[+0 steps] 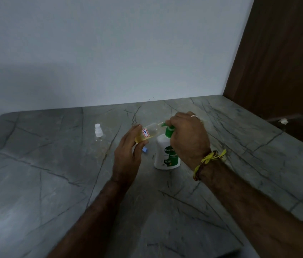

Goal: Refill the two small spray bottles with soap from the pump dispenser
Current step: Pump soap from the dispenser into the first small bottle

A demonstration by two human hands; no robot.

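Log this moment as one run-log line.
left hand: holds labelled bottle tilted at pump spout | right hand: on pump dispenser head | second bottle: capped, upright, untouched

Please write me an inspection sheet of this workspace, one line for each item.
Surface: grey veined stone counter.
Job's things: small spray bottle, tilted, yellow liquid inside, mouth at the nozzle of the white Dettol pump dispenser; second spray bottle, capped, upright, apart.
Clutter: blue object, partly hidden.
Grips: left hand holds the tilted bottle; right hand on the pump head.
Cables: nothing seen.
Surroundings: pale wall, brown panel.
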